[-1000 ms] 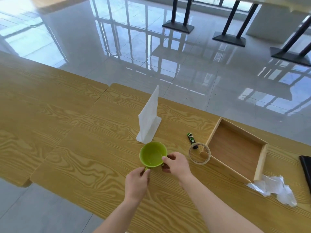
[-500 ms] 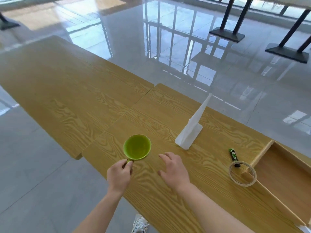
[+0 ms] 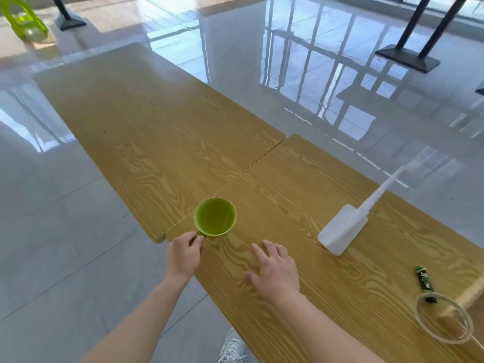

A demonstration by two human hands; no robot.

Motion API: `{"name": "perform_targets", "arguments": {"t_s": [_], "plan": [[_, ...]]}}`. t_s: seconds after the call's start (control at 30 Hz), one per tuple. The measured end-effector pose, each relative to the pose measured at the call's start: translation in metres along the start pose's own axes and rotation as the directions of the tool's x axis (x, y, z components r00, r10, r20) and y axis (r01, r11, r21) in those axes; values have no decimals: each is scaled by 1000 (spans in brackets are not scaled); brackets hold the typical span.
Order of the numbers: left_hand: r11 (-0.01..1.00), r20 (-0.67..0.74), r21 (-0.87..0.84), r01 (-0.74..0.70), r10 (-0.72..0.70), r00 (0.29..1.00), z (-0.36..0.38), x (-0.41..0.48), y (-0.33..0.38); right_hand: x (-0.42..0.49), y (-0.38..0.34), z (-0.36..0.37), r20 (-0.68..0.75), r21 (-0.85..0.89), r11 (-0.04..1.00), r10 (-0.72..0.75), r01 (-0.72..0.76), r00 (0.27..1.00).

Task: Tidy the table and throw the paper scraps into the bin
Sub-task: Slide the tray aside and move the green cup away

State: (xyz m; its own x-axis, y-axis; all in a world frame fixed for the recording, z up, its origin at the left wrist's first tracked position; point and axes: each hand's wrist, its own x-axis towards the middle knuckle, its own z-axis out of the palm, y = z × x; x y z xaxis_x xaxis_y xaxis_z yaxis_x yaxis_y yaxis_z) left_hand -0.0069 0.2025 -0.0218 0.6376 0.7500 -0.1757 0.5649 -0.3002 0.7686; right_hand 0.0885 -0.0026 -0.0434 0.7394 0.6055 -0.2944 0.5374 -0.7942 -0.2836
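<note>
Shifted left since before, the green cup (image 3: 215, 216) sits at the table (image 3: 301, 195) corner. The left hand (image 3: 183, 256) pinches its mostly hidden handle and the right hand (image 3: 276, 271) lies open, fingers spread — the tray (image 3: 474, 292) is cut off at right.

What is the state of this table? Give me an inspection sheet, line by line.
Surface: two light wood-grain tabletops butted together along a seam.
Job's things: round green cup with a handle, upright and empty, near the front corner by the seam; paper scraps and bin: nothing seen.
Clutter: white plastic sign stand; small green-and-black packet; clear tape ring; corner of a wooden tray at the right edge.
Grips: left hand pinches the cup's handle; right hand open, fingers spread, on or just above the wood.
Cables: nothing seen.
Surroundings: glossy grey tiled floor; black table bases; lime-green plastic stool; white shoe.
</note>
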Motion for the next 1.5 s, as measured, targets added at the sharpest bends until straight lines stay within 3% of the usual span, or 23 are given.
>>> {"name": "perform_targets", "arguments": {"t_s": [0.93,1.27,1.5], "plan": [[1000,8,24,-5,5,1000,9,43,-5,2,5,10,-9,0,1000,11,-11,1000],[985,-85,5,175,-174,981,9,3,-18,-2,5,4,8,76,997,-9,9,1000],[997,-3,76,-21,22,1000,33,-38,6,-41,41,-18,-144,266,962,94,-53,985]]}}
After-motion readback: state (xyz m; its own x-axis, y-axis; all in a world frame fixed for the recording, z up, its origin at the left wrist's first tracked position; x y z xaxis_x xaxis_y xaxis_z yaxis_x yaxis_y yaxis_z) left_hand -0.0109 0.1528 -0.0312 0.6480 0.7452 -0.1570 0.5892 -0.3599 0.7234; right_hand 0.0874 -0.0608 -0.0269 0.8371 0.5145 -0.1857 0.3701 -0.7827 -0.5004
